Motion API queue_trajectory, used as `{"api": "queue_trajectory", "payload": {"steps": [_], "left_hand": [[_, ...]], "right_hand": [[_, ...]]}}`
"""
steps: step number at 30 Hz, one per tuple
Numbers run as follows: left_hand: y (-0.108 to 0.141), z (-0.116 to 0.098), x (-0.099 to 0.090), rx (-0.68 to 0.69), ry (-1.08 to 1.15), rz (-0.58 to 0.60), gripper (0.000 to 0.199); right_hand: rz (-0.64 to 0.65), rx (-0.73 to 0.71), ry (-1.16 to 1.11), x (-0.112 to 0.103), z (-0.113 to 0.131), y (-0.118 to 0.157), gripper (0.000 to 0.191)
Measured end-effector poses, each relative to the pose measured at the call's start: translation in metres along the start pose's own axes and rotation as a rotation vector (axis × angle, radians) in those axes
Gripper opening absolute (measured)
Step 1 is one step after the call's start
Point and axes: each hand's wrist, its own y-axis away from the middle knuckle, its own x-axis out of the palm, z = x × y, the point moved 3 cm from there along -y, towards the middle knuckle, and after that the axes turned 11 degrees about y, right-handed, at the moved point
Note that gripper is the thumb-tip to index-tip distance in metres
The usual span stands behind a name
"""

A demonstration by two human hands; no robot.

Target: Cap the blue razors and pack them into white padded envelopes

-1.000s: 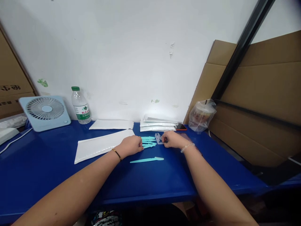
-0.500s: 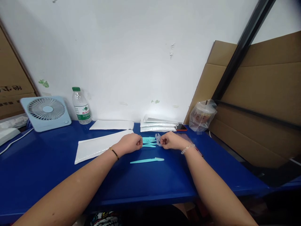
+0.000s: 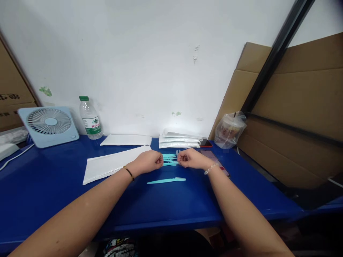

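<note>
Several turquoise eyebrow razors lie in a small bunch on the blue table, between my two hands. My left hand is closed at their left end, its fingertips pinching the handle of one razor. From the right, my right hand is closed too, fingertips together at the razors' blade ends; what it pinches is hidden. A bit of a translucent cap shows behind its fingers. One more eyebrow razor lies apart, nearer to me, with its blade end pointing right.
A white padded envelope lies left, with another white envelope behind it. A stack of white envelopes rests by the wall. Phones, a bagged drink cup, a water bottle and a blue fan stand around.
My right hand has shifted slightly left, closer to my left hand, and now covers most of the translucent caps. My left hand has stayed nearly in place. The view has tilted slightly.
</note>
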Motion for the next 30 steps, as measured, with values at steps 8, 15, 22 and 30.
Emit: {"api": "queue_trajectory", "payload": {"steps": [8,15,22,30], "left_hand": [[0.003,-0.002,0.002,-0.003,0.120,0.199,0.019],[-0.005,0.016,0.001,0.002,-0.122,-0.030,0.018],[-0.005,0.012,0.006,-0.010,-0.146,-0.007,0.012],[-0.001,0.010,0.004,-0.048,-0.101,0.012,0.012]], "right_hand": [[0.193,0.025,-0.083,0.000,0.003,0.005,0.015],[-0.166,-0.034,0.329,0.002,-0.016,-0.008,0.029],[-0.116,-0.018,0.435,0.008,-0.016,-0.012,0.007],[-0.159,0.060,0.163,0.000,-0.018,-0.004,0.006]]}}
